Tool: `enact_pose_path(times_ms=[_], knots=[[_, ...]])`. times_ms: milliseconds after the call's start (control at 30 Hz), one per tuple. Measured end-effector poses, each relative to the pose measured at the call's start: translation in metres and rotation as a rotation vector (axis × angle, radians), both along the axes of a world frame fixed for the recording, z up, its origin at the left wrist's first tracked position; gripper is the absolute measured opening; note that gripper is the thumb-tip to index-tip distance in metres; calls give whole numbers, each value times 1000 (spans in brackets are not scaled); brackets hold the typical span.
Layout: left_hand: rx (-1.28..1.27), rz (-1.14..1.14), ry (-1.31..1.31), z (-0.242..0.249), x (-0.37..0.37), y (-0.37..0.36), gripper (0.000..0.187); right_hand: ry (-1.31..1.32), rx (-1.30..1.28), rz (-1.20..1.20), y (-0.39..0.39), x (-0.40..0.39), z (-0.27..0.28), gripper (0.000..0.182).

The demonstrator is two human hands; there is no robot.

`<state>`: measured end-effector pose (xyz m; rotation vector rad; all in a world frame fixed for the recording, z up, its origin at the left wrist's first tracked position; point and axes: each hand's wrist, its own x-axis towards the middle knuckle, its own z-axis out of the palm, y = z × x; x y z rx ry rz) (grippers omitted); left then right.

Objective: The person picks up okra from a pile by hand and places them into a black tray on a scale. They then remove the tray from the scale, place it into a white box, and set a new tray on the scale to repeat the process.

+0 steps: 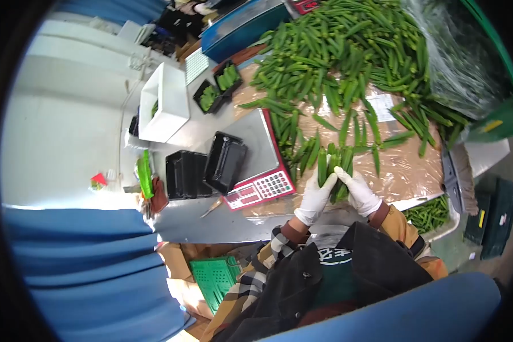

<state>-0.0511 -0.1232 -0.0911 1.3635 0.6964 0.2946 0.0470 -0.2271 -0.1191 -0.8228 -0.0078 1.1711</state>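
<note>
My left hand (315, 198) and my right hand (358, 192), both in white gloves, meet at the near edge of the table. Between them they grip a small bunch of okra pods (332, 162), held side by side and pointing away from me. Loose okra (356, 132) lies just beyond the hands on plastic-covered cardboard (407, 162), and a large okra heap (347, 45) spreads behind it. Left of my hands is a red digital scale (262, 191) with an empty black tray (225, 162) tilted partly on its platform.
More black trays (185, 174) sit left of the scale, near scissors or a knife (211, 207). Two okra-filled trays (208, 98) and a white box (165, 102) stand farther back. A green crate (499, 122) with plastic lining borders the right. Below right, a tub (451, 219) holds okra.
</note>
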Motion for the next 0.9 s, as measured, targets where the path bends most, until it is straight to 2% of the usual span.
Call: enact_pose_path(times_ms=[33,67,133,200,267,333,367,433,500,533,567,600,633,700,733,800,867,900], knots=[[62,30,-6,8,-8,10,43,-63,29,16,18,-9,-1,37],[-83,96,-49,16,-19,24,43,-100,71,70,33,-16,3,39],[-148,143,1,52,-40,57,46,-106,108,178,67,-26,40,40],[-2,156,106,81,-64,95,42,-95,147,254,108,-46,60,46],[114,217,74,92,-88,136,36,-147,271,273,153,-67,73,50],[62,264,8,108,-104,176,35,-235,329,218,200,-88,77,56],[52,255,9,113,-112,196,35,-212,353,253,224,-97,77,67],[71,228,85,106,-137,246,38,-161,287,438,237,-90,103,68],[182,328,136,99,-152,265,41,-259,228,482,246,-92,96,67],[255,347,210,102,-161,269,43,-374,223,467,242,-85,89,66],[272,332,205,103,-175,272,45,-512,186,594,229,-71,78,58],[359,449,250,110,-186,267,38,-575,96,512,214,-67,67,64],[356,594,162,96,-210,272,33,-460,141,572,198,-53,44,61],[410,955,73,57,-251,279,23,-108,215,515,156,-25,11,42],[466,1172,73,39,-265,278,19,-110,52,470,138,-15,3,39],[429,1406,44,-18,-306,281,17,-90,-63,361,102,-6,-14,39],[61,1554,-15,-54,-309,270,20,-81,-127,348,77,-6,-21,36],[13,1584,50,-73,-305,269,22,-74,-143,352,66,-7,-23,35]])
